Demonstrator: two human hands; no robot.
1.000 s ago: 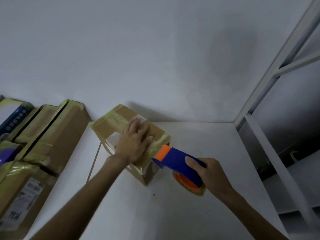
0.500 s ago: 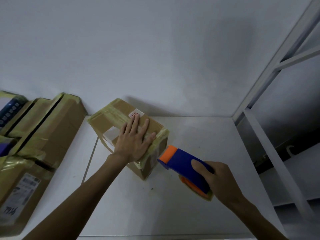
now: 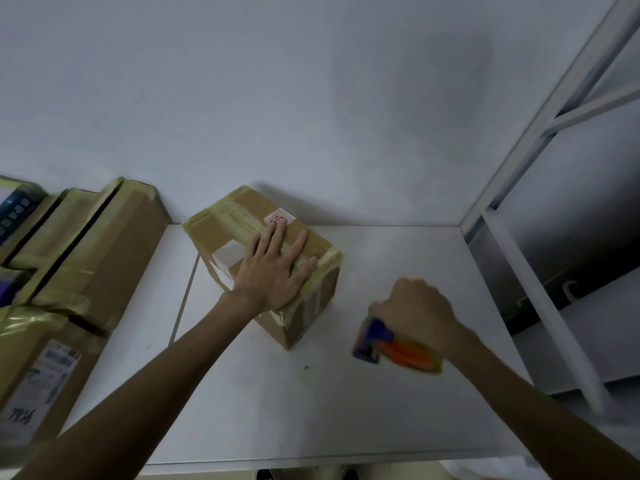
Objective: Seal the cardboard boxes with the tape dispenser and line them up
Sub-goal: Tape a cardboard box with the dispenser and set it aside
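A small cardboard box (image 3: 225, 230) wrapped in yellowish tape sits skewed on the white table (image 3: 242, 410), near the back wall. My left hand (image 3: 273, 271) lies flat on its top with fingers spread. To the right of the box, my right hand (image 3: 415, 310) grips the blue and orange tape dispenser (image 3: 394, 348), which is low over the table and blurred. The dispenser is apart from the box.
Several taped cardboard boxes (image 3: 86, 244) are stacked close together along the left side, one with a shipping label (image 3: 41, 386). A white metal shelf frame (image 3: 519, 237) stands at the right edge of the table. The wall runs behind.
My right hand has pulled the tape dispenser away from the box's right end, rightward and down toward the table. My left hand stays pressed on the box top.
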